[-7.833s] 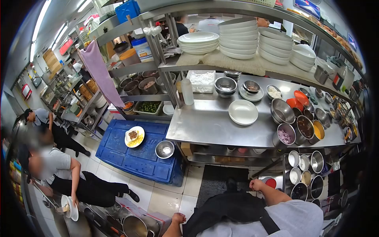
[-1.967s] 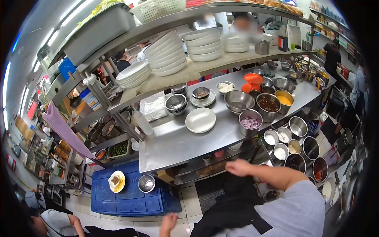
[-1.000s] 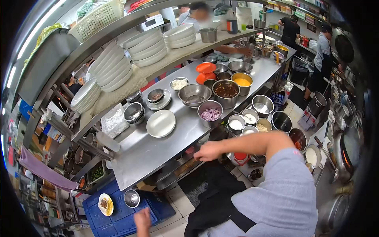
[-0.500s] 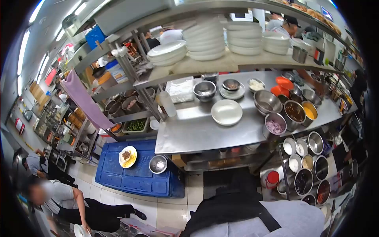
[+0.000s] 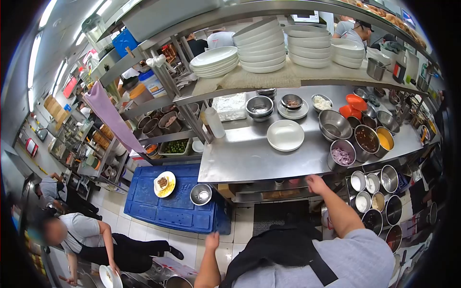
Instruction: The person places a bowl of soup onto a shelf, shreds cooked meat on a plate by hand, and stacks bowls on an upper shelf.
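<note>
My right hand [image 5: 315, 184] hangs just off the front edge of the steel counter [image 5: 240, 163], its fingers curled in and no object showing in them. Low beside the blue chest [image 5: 158, 209] is my left hand [image 5: 212, 240], small and a little blurred, also curled with nothing visible in it. Nearest to that hand, a metal bowl [image 5: 201, 195] sits on the chest, next to a white plate of food [image 5: 164, 184]. On the counter rests a bare white plate [image 5: 285, 135]. A metal pot of chopped purple onion [image 5: 341, 155] stands to its right.
Stacked white bowls [image 5: 261, 48] and plates [image 5: 214, 62] line the shelf above. Sauce pots [image 5: 366, 139] and metal bowls [image 5: 335, 125] crowd the counter's right side. Below right are several containers [image 5: 378, 201]. A co-worker [image 5: 89, 235] holding a white dish [image 5: 111, 277] is at lower left.
Both my hands and forearms have come into view, the right one by the counter edge, the left by the chest. The scene has shifted slightly right as my head turned.
</note>
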Tool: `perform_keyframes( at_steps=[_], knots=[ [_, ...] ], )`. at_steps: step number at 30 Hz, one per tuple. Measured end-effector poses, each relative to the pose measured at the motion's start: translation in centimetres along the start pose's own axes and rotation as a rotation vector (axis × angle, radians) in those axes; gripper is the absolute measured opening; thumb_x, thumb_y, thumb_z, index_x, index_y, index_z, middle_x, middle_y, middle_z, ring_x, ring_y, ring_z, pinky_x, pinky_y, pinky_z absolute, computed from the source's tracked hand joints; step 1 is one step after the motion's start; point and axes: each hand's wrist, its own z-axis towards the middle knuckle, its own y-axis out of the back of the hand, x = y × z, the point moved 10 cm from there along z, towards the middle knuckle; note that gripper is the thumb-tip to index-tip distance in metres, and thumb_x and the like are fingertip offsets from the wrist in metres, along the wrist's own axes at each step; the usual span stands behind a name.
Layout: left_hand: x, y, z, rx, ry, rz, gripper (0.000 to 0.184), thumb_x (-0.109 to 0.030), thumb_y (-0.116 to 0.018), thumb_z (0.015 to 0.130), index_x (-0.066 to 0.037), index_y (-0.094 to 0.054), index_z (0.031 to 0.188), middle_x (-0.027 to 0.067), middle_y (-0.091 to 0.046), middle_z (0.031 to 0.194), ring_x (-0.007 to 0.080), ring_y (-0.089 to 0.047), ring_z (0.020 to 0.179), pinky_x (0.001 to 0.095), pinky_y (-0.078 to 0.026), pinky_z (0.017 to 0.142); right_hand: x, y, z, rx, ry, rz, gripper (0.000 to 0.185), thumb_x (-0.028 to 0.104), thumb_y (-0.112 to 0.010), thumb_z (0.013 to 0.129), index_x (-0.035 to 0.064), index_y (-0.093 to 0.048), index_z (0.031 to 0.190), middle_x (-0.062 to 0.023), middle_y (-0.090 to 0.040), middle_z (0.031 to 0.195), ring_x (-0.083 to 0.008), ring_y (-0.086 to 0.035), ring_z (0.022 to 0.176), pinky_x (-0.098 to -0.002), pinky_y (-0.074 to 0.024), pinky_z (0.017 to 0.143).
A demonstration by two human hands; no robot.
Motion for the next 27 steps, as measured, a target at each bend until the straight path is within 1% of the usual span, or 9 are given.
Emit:
perform_keyframes(
  at_steps=[1,3,6,10,12,13,17,20,27],
  knots=[
    [-5.0,3.9,1.8,0.066,0.106,-0.197,0.049,-0.042,-0.049,0.095,0.003,-0.066,0.086,0.0271,-0.065,0.081,0.0466,-0.063,0.081,0.0519,-0.049,0.074,4.0,-0.1,0.7,0.042,0.045,-0.025,0.023,0.013,-0.054,0.091,0.0030,-0.062,0.110,-0.0106,-0.065,0.071,-0.0174,-0.064,0.058,-0.0329,-0.0518,0.055],
    [-11.0,7.9,4.5,0.062,0.184,-0.610,0.036,-0.026,-0.057,0.095,0.000,-0.060,0.072,0.0093,-0.059,0.059,0.0185,-0.058,0.054,0.0334,-0.047,0.052,9.3,-1.4,1.2,0.145,0.106,-0.092,0.024,0.014,-0.056,0.091,0.0039,-0.061,0.112,-0.0089,-0.065,0.072,-0.0158,-0.063,0.058,-0.0314,-0.0525,0.056],
    [-15.3,9.3,5.4,-0.002,0.184,-0.846,0.030,-0.021,-0.059,0.096,-0.003,-0.059,0.071,0.0010,-0.053,0.059,0.0069,-0.050,0.053,0.0249,-0.042,0.047,9.6,-3.8,1.4,0.270,0.075,-0.132,0.025,0.015,-0.057,0.090,0.0045,-0.062,0.112,-0.0079,-0.066,0.073,-0.0160,-0.064,0.060,-0.0315,-0.0539,0.060],
    [-9.6,-2.5,1.9,0.251,0.201,-0.687,0.022,-0.018,-0.060,0.093,-0.004,-0.062,0.077,0.0041,-0.057,0.064,0.0116,-0.055,0.055,0.0280,-0.047,0.051,-1.3,-6.0,-1.7,0.334,-0.083,-0.179,0.022,0.012,-0.055,0.090,0.0036,-0.061,0.109,-0.0078,-0.064,0.071,-0.0177,-0.063,0.056,-0.0351,-0.0515,0.054],
    [0.0,-12.6,-3.7,0.518,0.240,-0.336,0.030,-0.030,-0.061,0.090,-0.005,-0.064,0.073,0.0112,-0.065,0.064,0.0216,-0.063,0.055,0.0365,-0.052,0.058,-12.5,-8.6,-3.2,0.522,0.030,-0.322,0.014,0.012,-0.053,0.089,0.0053,-0.064,0.094,-0.0081,-0.063,0.067,-0.0175,-0.060,0.050,-0.0361,-0.0488,0.050],
    [0.0,-13.0,-7.7,0.586,0.096,-0.196,0.031,-0.034,-0.060,0.088,-0.005,-0.068,0.077,0.0154,-0.069,0.074,0.0277,-0.066,0.065,0.0415,-0.054,0.066,-17.0,-7.0,-5.9,0.393,-0.179,-0.232,0.013,0.010,-0.053,0.082,0.0051,-0.064,0.085,-0.0096,-0.064,0.067,-0.0189,-0.060,0.053,-0.0377,-0.0475,0.049],
    [5.1,-12.0,-21.8,0.881,0.542,-0.181,0.024,-0.027,-0.066,0.084,-0.004,-0.067,0.083,0.0135,-0.069,0.075,0.0246,-0.066,0.065,0.0389,-0.054,0.065,-37.8,-7.4,-16.9,0.852,-0.334,-0.524,0.009,0.003,-0.062,0.066,0.0023,-0.065,0.073,-0.0113,-0.063,0.067,-0.0221,-0.058,0.054,-0.0384,-0.0429,0.043],
    [5.8,-9.5,-24.0,0.881,0.734,-0.224,0.022,-0.023,-0.071,0.081,-0.003,-0.066,0.088,0.0121,-0.069,0.077,0.0223,-0.066,0.065,0.0369,-0.055,0.064,-35.6,-2.5,-20.1,0.786,-0.620,-0.395,0.007,0.003,-0.061,0.069,0.0027,-0.065,0.074,-0.0104,-0.061,0.064,-0.0211,-0.055,0.051,-0.0379,-0.0415,0.041],
    [0.9,-8.6,-11.0,0.664,0.823,-0.672,0.033,-0.012,-0.081,0.073,0.000,-0.063,0.098,0.0088,-0.070,0.080,0.0170,-0.065,0.065,0.0322,-0.056,0.062,-29.3,-4.7,-3.9,0.529,-0.350,-0.199,0.011,0.004,-0.053,0.087,0.0020,-0.062,0.094,-0.0084,-0.056,0.061,-0.0178,-0.056,0.050,-0.0356,-0.0442,0.042]
  ],
)
